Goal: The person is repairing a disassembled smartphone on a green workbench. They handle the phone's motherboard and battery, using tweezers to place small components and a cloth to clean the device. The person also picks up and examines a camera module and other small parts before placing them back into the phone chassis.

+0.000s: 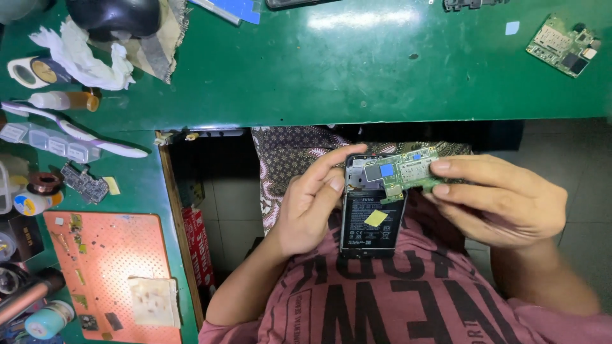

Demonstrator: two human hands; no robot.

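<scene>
Phone [371, 220] in left hand [309, 207], circuit board [408, 171] pinched by right hand [500, 200].

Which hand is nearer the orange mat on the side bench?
Left. The left hand holds the phone, closer to the orange mat; the right hand grips the circuit board farther away.

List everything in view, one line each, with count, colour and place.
opened phone: 1, black, held over the lap
circuit board: 1, green, at the phone's top end
second circuit board: 1, green, far right of the table
table: 1, green, across the top and left
perforated mat: 1, orange, lower left
crumpled tissue: 1, white, upper left
small bottle: 1, amber and white, lying at left
left hand: 1, grips the phone
right hand: 1, pinches the circuit board
</scene>
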